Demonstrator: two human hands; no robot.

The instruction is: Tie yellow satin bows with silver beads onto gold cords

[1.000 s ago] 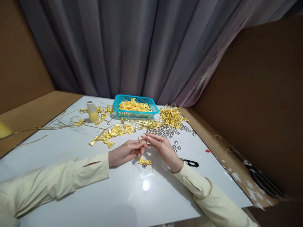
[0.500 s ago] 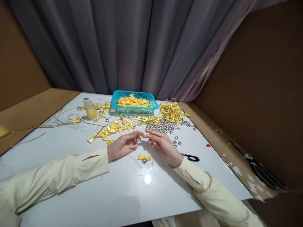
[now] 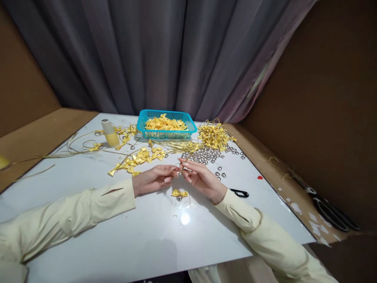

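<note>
My left hand (image 3: 156, 179) is closed in a pinch, its fingertips meeting those of my right hand (image 3: 206, 180) above the white table. Between them runs a thin gold cord (image 3: 180, 171), bent and partly hidden by the fingers; both hands grip it. Just below, a yellow satin bow (image 3: 179, 193) lies on the table with a silver heart-shaped bead (image 3: 179, 198) at its lower edge. Loose yellow bows (image 3: 141, 157) lie beyond my left hand. A heap of silver beads (image 3: 203, 155) spreads beyond my right hand.
A blue basket (image 3: 167, 135) of yellow bows stands at the back, beside a bunch of bows on gold cords (image 3: 214, 135). A glue-like bottle (image 3: 110, 134) is at left. A black-handled tool (image 3: 240, 193) lies by my right wrist; large scissors (image 3: 330, 212) rest at the right edge.
My fingertips have shifted on the cord, and a bent length of it now shows between them. My right fingers sit slightly higher. The view has moved a little; the bow below lies still.
</note>
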